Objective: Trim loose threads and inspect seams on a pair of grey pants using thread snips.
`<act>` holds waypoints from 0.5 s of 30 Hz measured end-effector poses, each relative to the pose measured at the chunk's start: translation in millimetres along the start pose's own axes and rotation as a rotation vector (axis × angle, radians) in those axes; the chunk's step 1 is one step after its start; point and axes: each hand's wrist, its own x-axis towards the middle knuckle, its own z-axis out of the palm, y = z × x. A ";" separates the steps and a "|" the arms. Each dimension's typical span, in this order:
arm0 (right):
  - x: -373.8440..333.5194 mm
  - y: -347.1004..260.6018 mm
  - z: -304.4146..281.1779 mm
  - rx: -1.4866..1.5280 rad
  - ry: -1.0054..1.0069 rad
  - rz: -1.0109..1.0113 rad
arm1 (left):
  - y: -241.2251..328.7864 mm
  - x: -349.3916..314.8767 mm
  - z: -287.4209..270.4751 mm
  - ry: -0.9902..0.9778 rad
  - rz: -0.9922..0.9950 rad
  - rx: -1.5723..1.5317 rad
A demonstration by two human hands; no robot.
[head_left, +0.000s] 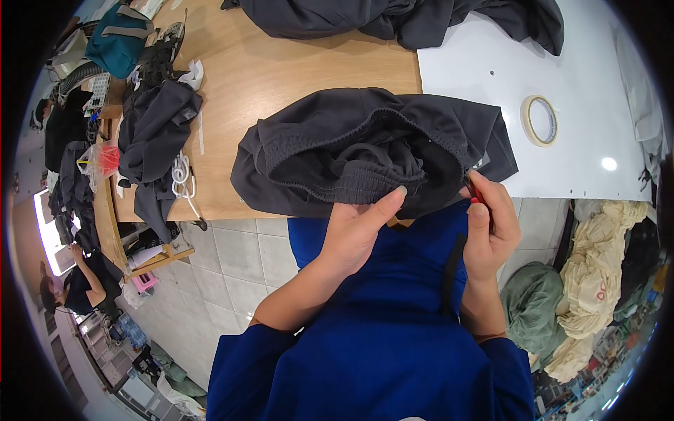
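A dark grey garment with a gathered elastic waistband (309,132) lies bunched on the table's near edge, its opening facing up and more folded cloth showing inside. My left hand (354,235) pinches the near side of the waistband, thumb on top and fingers under the cloth. At the garment's right end, my right hand (491,228) is closed round a small red-handled tool (477,191). Its working end is dark and mostly hidden by my fingers and the fabric, close to a pale label (479,161).
The wooden tabletop (232,63) meets a white surface (477,77) bearing a roll of tape (540,121). More dark cloth (316,15) lies along the far side. At left are dark garments (158,130) and a white cord (183,179); cream fabric (597,266) is piled at right. Another person (81,281) sits at far left.
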 end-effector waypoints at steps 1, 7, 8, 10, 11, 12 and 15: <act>-0.8 -0.5 -1.1 0.033 -0.024 0.072 | 0.6 0.9 1.4 0.017 -0.016 -0.059; -3.0 4.5 5.1 0.124 -0.075 0.060 | 2.2 2.4 2.9 0.003 -0.051 -0.163; -3.7 6.2 5.9 0.115 -0.079 0.053 | 1.5 2.5 2.0 0.002 -0.052 -0.162; -1.3 1.1 6.1 0.064 -0.084 0.033 | -0.4 2.6 -0.4 0.005 -0.016 -0.112; -0.3 -1.2 6.3 0.012 -0.090 0.012 | -0.4 2.5 -1.2 0.005 -0.017 -0.111; 0.3 -1.6 6.9 0.013 -0.089 0.012 | 0.1 2.4 -2.1 -0.019 -0.020 -0.122; 1.3 -2.2 7.9 -0.089 -0.094 -0.086 | -0.7 1.8 -1.5 -0.034 -0.036 -0.167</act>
